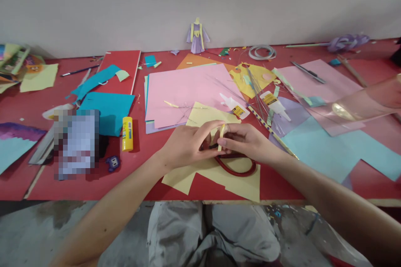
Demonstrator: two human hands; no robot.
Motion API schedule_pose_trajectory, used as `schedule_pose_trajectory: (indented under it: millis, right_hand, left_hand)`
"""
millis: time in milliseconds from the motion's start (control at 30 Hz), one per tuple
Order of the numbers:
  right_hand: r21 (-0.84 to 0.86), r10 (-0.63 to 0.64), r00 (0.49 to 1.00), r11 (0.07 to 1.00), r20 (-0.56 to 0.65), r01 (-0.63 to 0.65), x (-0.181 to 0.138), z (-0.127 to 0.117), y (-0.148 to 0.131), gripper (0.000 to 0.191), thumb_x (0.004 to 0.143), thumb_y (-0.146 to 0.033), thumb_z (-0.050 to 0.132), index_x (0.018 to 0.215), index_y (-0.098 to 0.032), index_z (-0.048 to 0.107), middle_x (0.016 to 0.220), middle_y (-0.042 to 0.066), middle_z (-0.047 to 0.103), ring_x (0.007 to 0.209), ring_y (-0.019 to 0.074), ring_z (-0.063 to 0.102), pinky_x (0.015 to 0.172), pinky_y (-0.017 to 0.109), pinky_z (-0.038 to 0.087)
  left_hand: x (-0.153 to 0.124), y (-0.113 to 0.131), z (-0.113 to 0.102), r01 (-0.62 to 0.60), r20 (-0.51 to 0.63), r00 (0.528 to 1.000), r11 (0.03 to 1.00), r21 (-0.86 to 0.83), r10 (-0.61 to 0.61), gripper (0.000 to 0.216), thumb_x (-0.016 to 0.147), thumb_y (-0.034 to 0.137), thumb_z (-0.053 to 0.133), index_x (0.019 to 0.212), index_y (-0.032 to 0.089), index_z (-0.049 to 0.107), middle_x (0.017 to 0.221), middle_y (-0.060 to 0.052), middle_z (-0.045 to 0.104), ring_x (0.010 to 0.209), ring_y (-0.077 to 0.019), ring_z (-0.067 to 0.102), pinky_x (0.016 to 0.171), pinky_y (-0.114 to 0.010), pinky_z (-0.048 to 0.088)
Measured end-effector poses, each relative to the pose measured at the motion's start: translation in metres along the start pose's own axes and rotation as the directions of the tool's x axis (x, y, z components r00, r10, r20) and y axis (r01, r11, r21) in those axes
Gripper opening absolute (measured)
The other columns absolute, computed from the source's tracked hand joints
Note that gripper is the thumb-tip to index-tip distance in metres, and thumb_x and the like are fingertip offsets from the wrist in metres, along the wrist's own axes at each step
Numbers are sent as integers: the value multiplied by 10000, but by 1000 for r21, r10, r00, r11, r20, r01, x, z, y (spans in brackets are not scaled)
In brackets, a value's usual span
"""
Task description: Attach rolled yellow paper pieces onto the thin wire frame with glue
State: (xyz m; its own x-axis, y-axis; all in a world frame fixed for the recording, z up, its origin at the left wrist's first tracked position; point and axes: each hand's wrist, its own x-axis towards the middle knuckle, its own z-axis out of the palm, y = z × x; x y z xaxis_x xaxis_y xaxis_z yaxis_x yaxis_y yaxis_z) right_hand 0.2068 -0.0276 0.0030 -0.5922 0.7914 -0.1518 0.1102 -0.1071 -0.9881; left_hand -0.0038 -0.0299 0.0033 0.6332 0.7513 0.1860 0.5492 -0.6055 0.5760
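My left hand [188, 144] and my right hand [247, 142] meet over a yellow paper sheet [216, 175] near the table's front edge. Both pinch a narrow yellow paper strip [222, 135] that stands upright between the fingertips. Under the right hand lie scissors with a dark red looped handle [238, 169]. Behind the hands lie a big pink sheet [184, 91] and a small glue bottle [233, 106].
A yellow glue stick [127, 133] and teal paper [108, 106] lie to the left. A second glue bottle [274, 104], thin wires and a striped pencil [269, 127] lie to the right, with light blue paper [332, 150]. A paper doll [197, 37] stands by the wall.
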Motion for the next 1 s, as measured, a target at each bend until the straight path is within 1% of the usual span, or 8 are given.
schedule_pose_trajectory:
  millis: [300, 500, 633, 800, 1000]
  right_hand:
    - [-33, -7, 1000, 999, 5, 8, 1, 0, -1, 275, 888, -399, 646, 744, -168, 606, 666, -7, 595, 601, 104, 539, 578, 230, 445]
    - [-28, -14, 1000, 999, 22, 15, 0, 2, -4, 272, 863, -384, 679, 726, -162, 600, 656, -18, 583, 585, 91, 513, 547, 213, 415]
    - [-50, 9, 1000, 999, 17, -8, 0, 2, -3, 286, 871, -405, 664, 732, -163, 604, 661, -9, 596, 587, 97, 519, 541, 218, 417]
    - [-74, -18, 1000, 997, 22, 19, 0, 2, -2, 278, 832, -428, 703, 764, -169, 625, 684, -7, 590, 609, 107, 517, 560, 228, 423]
    - [-89, -10, 1000, 996, 15, 11, 1, 2, -2, 311, 814, -460, 708, 751, -169, 617, 676, -8, 574, 602, 108, 504, 552, 232, 415]
  left_hand:
    - [-1, -1, 1, -7, 1, 1000, 1000, 6, 7, 596, 884, 513, 623, 1378, 238, 435, 754, 52, 715, 654, -105, 667, 587, -183, 426]
    - [-1, -1, 0, -9, -25, 1000, 1000, -3, 9, 545, 901, 505, 595, 1352, 234, 453, 748, 48, 705, 628, -98, 651, 575, -175, 425]
    - [-1, -1, 0, -5, -13, 1000, 1000, 15, 5, 557, 901, 515, 588, 1364, 242, 442, 738, 49, 701, 629, -102, 652, 573, -179, 415]
    - [-1, -1, 0, -17, -31, 999, 1000, 13, 18, 532, 908, 518, 570, 1347, 239, 455, 722, 55, 689, 616, -99, 647, 569, -184, 411]
    - [-1, -2, 0, -19, -39, 999, 999, 41, 20, 533, 920, 534, 541, 1348, 228, 458, 733, 37, 703, 609, -103, 644, 568, -182, 414]
